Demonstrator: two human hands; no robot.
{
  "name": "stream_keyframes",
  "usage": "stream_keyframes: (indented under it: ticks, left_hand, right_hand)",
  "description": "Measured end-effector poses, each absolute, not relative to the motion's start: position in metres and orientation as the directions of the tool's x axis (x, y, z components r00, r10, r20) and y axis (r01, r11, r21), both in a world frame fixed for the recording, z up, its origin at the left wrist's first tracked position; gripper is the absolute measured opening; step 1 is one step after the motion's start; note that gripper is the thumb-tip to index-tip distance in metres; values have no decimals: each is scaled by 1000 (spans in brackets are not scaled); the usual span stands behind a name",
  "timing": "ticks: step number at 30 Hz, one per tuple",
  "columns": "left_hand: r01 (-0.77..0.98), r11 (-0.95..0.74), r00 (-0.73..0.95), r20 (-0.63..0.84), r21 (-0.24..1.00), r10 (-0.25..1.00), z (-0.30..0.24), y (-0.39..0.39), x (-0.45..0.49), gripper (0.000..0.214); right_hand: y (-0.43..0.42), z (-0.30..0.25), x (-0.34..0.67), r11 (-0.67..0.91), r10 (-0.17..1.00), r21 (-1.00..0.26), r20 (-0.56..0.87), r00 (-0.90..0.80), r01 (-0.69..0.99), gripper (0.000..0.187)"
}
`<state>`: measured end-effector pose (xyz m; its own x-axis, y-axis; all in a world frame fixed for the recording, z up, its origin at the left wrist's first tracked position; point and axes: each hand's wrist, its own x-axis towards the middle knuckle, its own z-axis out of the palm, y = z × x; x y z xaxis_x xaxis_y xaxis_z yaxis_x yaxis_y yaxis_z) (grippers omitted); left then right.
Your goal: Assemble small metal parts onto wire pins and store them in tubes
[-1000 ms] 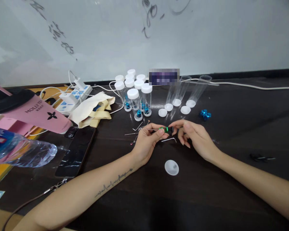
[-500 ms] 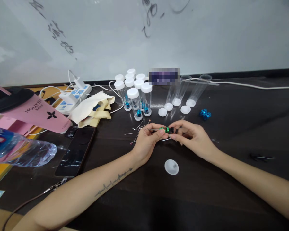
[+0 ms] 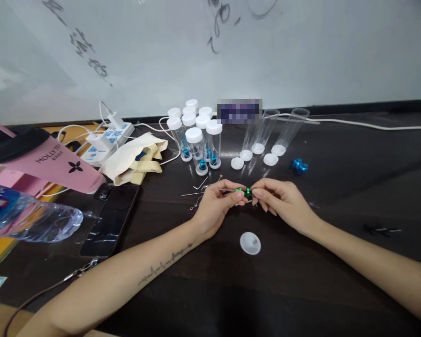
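Note:
Over the dark table my left hand [image 3: 215,208] is closed, thumb and fingers gripping a small shiny green part [image 3: 247,191] that has a thin metal rod running back over the fingers. Coming from the other side, my right hand [image 3: 284,199] pinches the right end of this part, and its fingertips mostly cover that end. Beneath and left of my left hand lie several thin metal pins [image 3: 192,194], some bent. A round whitish translucent disc [image 3: 250,243] rests on the table just in front of the hands.
Capped clear tubes [image 3: 197,152] with blue parts stand behind the hands. Open tubes [image 3: 290,133] and white caps [image 3: 271,159] are to their right, near loose blue parts [image 3: 299,165]. Left are a phone [image 3: 110,222], pink cup [image 3: 59,161], bottle [image 3: 31,215], cloth bag [image 3: 126,157] and power strip [image 3: 121,135].
My right hand's fingers have closed over the black end of the green part, which showed between them before. My left hand stays almost where it was.

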<state>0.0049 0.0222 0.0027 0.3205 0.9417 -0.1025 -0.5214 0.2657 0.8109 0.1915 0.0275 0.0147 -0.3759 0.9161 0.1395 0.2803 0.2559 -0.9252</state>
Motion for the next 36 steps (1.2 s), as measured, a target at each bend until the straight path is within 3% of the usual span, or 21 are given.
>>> stream_keyframes:
  ticks: [8, 15, 21, 26, 36]
  left_hand:
    - [-519, 300, 350, -121, 800, 929, 3, 22, 4, 16]
    - [-572, 278, 262, -150, 771, 953, 6, 22, 7, 14]
    - [-586, 259, 259, -125, 768, 958, 4, 23, 6, 13]
    - [-581, 278, 273, -138, 765, 952, 5, 23, 6, 22]
    - [-551, 284, 293, -136, 785, 946, 2, 22, 5, 13]
  right_hand:
    - [29, 13, 194, 253, 920, -904, 115, -374, 346, 44]
    - [27, 12, 190, 239, 939, -949, 171, -298, 208, 29]
    - [25, 12, 189, 307, 936, -889, 216, -279, 341, 20]
    - [25, 12, 189, 309, 935, -892, 220, -280, 330, 20]
    - [26, 15, 189, 281, 928, -915, 182, -324, 290, 20]
